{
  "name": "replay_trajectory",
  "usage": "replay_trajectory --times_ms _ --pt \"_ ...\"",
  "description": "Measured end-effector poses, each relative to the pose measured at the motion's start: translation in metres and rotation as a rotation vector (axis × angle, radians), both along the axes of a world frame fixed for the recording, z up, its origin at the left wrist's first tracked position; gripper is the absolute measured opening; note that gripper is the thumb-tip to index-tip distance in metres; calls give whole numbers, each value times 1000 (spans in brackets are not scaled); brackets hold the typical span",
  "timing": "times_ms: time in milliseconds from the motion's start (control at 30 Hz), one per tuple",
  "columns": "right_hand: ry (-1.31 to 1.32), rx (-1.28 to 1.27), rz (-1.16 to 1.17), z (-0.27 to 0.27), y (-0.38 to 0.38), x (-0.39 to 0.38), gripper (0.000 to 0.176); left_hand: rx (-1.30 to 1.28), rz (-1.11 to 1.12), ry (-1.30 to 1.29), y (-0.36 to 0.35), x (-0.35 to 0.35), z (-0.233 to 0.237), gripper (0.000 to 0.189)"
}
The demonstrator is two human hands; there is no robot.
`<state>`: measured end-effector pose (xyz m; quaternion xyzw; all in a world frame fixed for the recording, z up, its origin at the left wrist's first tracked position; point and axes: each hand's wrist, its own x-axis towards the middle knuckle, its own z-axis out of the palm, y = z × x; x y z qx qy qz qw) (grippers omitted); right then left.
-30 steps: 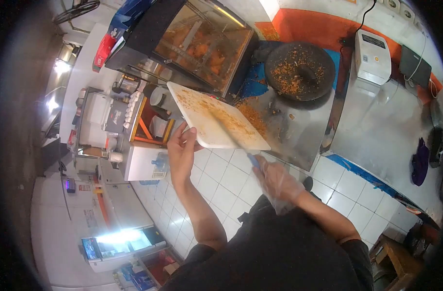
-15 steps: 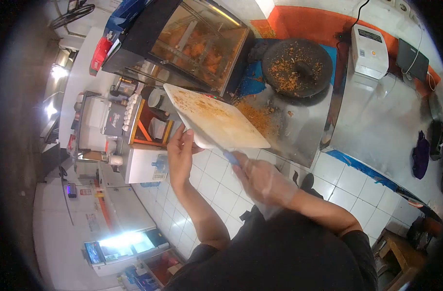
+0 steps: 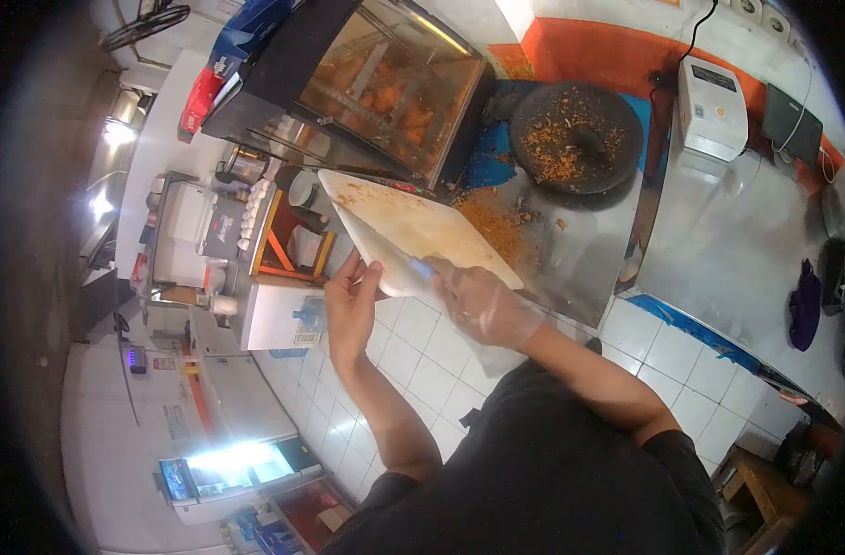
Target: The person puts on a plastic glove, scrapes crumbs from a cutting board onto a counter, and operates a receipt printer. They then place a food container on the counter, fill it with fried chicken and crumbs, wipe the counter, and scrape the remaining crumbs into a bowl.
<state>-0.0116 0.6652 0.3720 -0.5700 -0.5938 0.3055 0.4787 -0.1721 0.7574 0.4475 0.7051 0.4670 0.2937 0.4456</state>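
Note:
My left hand point(image 3: 353, 310) grips the near left edge of a white cutting board point(image 3: 459, 231), which is tilted up over the edge of the metal counter. In my right hand point(image 3: 485, 305), inside a clear plastic glove, is the blue handle of a knife point(image 3: 423, 268). Its blade slants up and left across the board's face, toward the far left corner. Orange-brown crumbs point(image 3: 356, 196) cling to the board near that corner. More loose crumbs point(image 3: 497, 227) lie heaped on the counter just beyond the board.
Behind the crumbs stands a dark stone mortar point(image 3: 534, 153) with a pestle and crumbs in it. A glass display cabinet point(image 3: 335, 97) holds fried pieces. To the right are a white printer point(image 3: 714, 116) and a purple cloth point(image 3: 804, 310) on another metal table point(image 3: 709, 222).
My right hand has moved up and slightly left over the board with the knife. Fewer crumbs show on the middle of the board. My left hand keeps its hold.

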Motion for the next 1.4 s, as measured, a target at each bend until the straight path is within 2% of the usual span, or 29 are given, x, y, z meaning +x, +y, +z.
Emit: replay_trajectory --times_ms 33,100,167,200,267,300,333,400,433,500,600,667,733,800,900,933,1000,1033,1100,1133,1200,1233,1300,1333,1400 --pt "1 3 -1 -17 11 -3 30 -11 -21 -9 2 -3 0 41" --pt "-303 -105 32 -84 50 -8 31 23 -5 15 3 -6 -2 42" --pt "-238 -273 152 -136 67 11 32 51 15 39 1 -10 -4 42" --pt "-242 -272 151 -153 67 14 32 63 6 13 0 -11 -4 44" --pt "-440 -334 14 -149 64 20 30 78 -5 -16 1 -13 -4 45" --pt "-332 -226 -23 -146 64 19 30 73 -1 9 1 -15 -3 46" --pt "-221 -122 -58 -105 56 18 31 64 4 37 1 -17 -3 46" --pt "9 -15 -72 -58 56 2 33 75 -18 35 4 -20 -3 46" --pt "9 -17 -75 -51 64 -6 33 92 -39 29 6 -20 -3 46" --pt "-150 -90 -35 -44 78 -17 33 82 -44 25 8 -22 -4 46" --pt "-498 -206 -21 -214 141 -22 33 50 -31 33 7 -22 0 45" --pt "-443 -234 24 -200 121 7 33 18 -14 56 5 -23 1 45" --pt "-390 -261 65 -147 98 27 33 63 -10 76 5 -21 0 45" --pt "-175 27 -130 -76 76 17 32 70 -11 57 4 -17 1 44" --pt "-36 -16 -48 -31 61 -1 31 74 -37 35 11 -14 -1 44" --pt "-32 -16 -53 -54 69 -3 31 65 -55 35 12 -15 -1 43" --pt "-224 35 -5 -129 92 -1 33 60 -55 51 10 -12 3 43" --pt "-229 36 -7 -142 87 11 33 57 -48 63 9 -10 3 43" --pt "-235 -416 46 -159 77 27 34 69 -45 62 9 -11 0 43" --pt "-231 -419 41 -143 68 28 34 78 -39 63 10 -10 -1 43" --pt "-265 238 -185 -75 31 23 34 65 -20 59 10 -8 -1 43" --pt "-264 234 -185 -50 20 16 34 61 4 47 10 -7 -1 43" --pt "-185 -8 -37 -15 7 3 33 50 4 38 9 -2 -1 42" --pt "-183 -8 -38 -17 7 4 33 40 5 29 9 0 -1 41" --pt "-297 -225 24 -35 12 12 29 59 10 31 14 2 -7 40"
